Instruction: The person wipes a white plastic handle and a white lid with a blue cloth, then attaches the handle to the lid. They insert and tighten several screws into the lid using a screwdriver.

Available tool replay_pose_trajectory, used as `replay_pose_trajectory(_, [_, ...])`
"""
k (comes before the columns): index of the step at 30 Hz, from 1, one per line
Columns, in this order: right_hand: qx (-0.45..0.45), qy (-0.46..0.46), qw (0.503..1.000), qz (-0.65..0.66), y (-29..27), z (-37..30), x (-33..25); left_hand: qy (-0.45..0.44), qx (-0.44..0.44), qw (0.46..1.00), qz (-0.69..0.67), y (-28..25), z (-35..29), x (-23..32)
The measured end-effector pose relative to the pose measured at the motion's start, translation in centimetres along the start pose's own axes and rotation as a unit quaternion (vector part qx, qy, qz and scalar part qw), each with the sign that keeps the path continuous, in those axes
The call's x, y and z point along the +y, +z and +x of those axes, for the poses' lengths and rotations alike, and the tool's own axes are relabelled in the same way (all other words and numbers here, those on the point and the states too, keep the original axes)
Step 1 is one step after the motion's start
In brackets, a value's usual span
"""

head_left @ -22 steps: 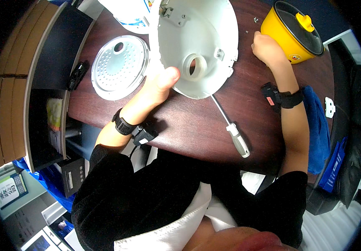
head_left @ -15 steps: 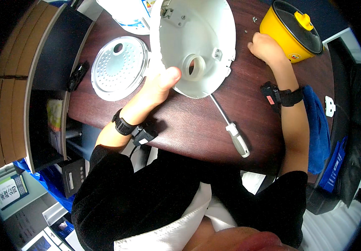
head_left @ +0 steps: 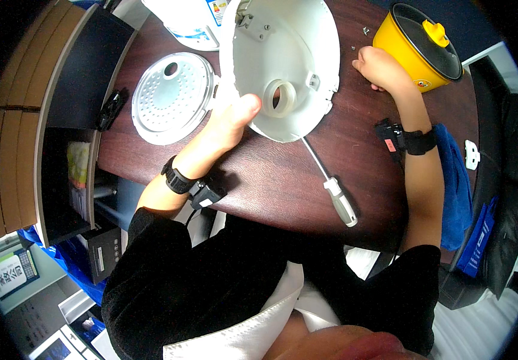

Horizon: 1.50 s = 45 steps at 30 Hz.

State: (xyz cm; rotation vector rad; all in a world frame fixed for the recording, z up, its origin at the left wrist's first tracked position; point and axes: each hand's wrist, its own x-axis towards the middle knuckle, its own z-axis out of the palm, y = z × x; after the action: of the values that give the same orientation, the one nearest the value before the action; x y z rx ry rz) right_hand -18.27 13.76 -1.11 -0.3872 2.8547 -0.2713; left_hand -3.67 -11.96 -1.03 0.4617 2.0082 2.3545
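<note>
My left hand (head_left: 233,120) grips the lower left rim of a hollow white plastic housing (head_left: 295,45), thumb inside the rim and fingers hidden behind it. The housing's open side faces me, showing a round collar (head_left: 280,98) and a metal hinge bracket at its upper left. My right hand (head_left: 382,69) is closed on the tabletop beside a yellow pot (head_left: 391,42) with a black lid. Its fingers are curled under, and I cannot make out what they hold, if anything. Small metal screws (head_left: 366,30) lie just beyond it. A grey-handled screwdriver (head_left: 340,203) lies near the housing, its tip hidden.
A round perforated inner lid (head_left: 172,99) lies left of the housing on the dark wooden table (head_left: 271,186). Behind it stands a white appliance body (head_left: 190,24). A blue cloth (head_left: 452,186) hangs by my right forearm; a shelf unit (head_left: 70,90) borders the left side.
My right hand has shifted slightly left along the tabletop with its fingers curling in. The housing in my left hand has tipped a little and moved slightly right.
</note>
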Motion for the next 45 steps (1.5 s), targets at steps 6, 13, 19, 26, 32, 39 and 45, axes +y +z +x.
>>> replay_pose_trajectory(6, [0.063,-0.180,0.956,0.224,-2.8,-3.7,-3.3,-0.031,-0.016,0.999,-0.020,0.1,0.2,0.3])
replay_pose_trajectory(13, [0.107,-0.270,0.827,0.482,-1.8,-5.1,-6.9,-0.047,-0.043,0.997,-0.030,0.8,0.0,0.9])
replay_pose_trajectory(19, [0.202,-0.306,0.837,0.406,-1.6,-6.6,-8.8,-0.060,-0.074,0.994,-0.053,1.2,-0.2,1.1])
replay_pose_trajectory(26, [0.261,-0.307,0.828,0.390,-1.4,-7.1,-9.5,-0.061,-0.077,0.994,-0.057,1.3,-0.1,1.2])
replay_pose_trajectory(32, [0.304,-0.347,0.822,0.334,-1.5,-7.0,-9.5,-0.067,-0.091,0.991,-0.068,1.2,-0.6,0.9])
replay_pose_trajectory(39, [0.302,-0.358,0.835,0.287,-1.8,-7.4,-9.4,-0.070,-0.097,0.991,-0.067,1.3,-0.5,0.8])
replay_pose_trajectory(45, [0.307,-0.368,0.832,0.278,-1.8,-7.6,-9.3,-0.061,-0.098,0.991,-0.071,1.4,-0.6,0.8])
